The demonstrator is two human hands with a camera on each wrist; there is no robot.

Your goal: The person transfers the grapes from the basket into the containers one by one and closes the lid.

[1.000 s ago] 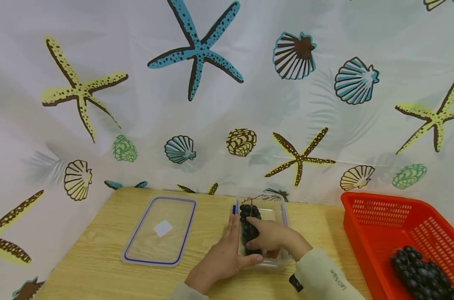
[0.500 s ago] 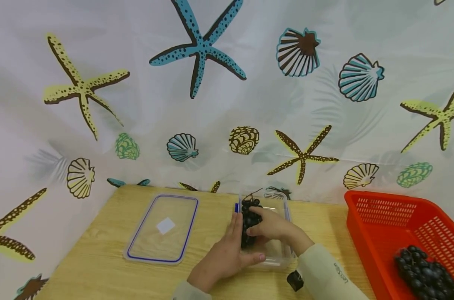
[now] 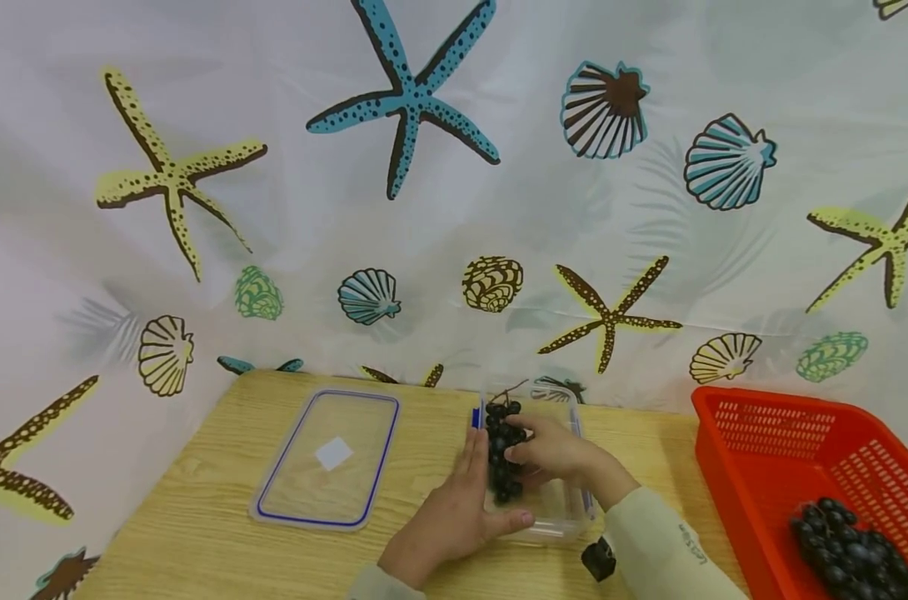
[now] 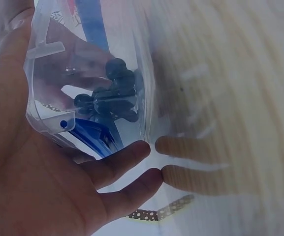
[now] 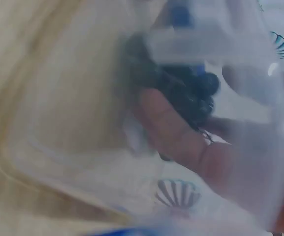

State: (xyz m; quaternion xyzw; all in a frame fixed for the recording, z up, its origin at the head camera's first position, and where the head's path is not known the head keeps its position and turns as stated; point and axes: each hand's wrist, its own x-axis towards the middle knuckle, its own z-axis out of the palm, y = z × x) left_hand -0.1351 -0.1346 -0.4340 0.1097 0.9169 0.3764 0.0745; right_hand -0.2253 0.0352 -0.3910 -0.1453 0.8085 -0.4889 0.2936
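Note:
A bunch of dark grapes (image 3: 506,486) lies lengthwise along the left side of a clear plastic container (image 3: 551,530), its stem pointing to the far end. My right hand (image 3: 555,450) reaches inside and holds the bunch from the right between thumb and fingers; in the right wrist view a finger (image 5: 169,125) lies against the grapes, blurred through the plastic. With my left hand (image 3: 450,512) I steady the container: straight fingers touch its left outer wall, and the thumb lies across the near end. A blue-edged side latch (image 4: 95,135) hangs by those fingers in the left wrist view.
The container's clear lid (image 3: 296,492) with a blue seal and a white square patch lies flat to the left. At right stands a red basket (image 3: 739,500) holding more dark grapes (image 3: 851,550). A patterned curtain (image 3: 424,225) hangs behind the wooden table (image 3: 192,517).
My right hand has shifted slightly right on the grapes, and more of the bunch now shows beside it. The left hand keeps its place at the container; the whole view has drifted slightly.

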